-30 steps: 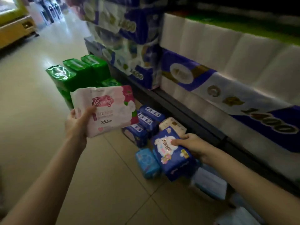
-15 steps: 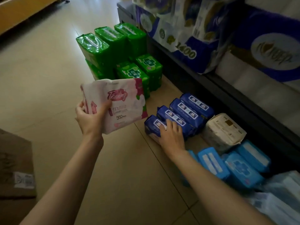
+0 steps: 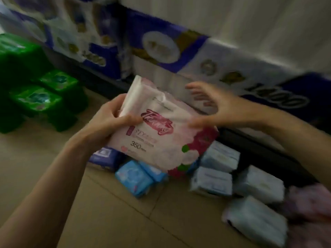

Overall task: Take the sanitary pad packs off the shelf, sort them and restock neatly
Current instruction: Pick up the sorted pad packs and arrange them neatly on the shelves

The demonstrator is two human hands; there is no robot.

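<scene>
1. A person's left hand (image 3: 109, 120) grips a white and pink sanitary pad pack (image 3: 161, 129) by its left edge, thumb across the front and fingers curled behind, holding it up in the middle of the view above the floor.
2. The pack's front shows a pink script logo, too blurred to spell out, and the figure "350" with small letters after it; a deep pink flower and green leaves fill its lower right corner.
3. The right hand (image 3: 213, 106) has its fingers spread and loosely straight at the pack's upper right edge; motion blur hides whether the thumb touches the pack.
4. On the tiled floor (image 3: 111, 217) under the pack lie a dark blue pack (image 3: 105, 155), bright blue packs (image 3: 134, 178) and pale blue packs (image 3: 232, 181), set close together.
5. Green packs (image 3: 43, 97) stand stacked to the left on the floor.
6. Behind, on a dark shelf (image 3: 250, 138), sit large white and blue tissue roll bundles (image 3: 197, 56) printed with "1400".
7. A pink pack (image 3: 311, 201) shows blurred at the right edge.
</scene>
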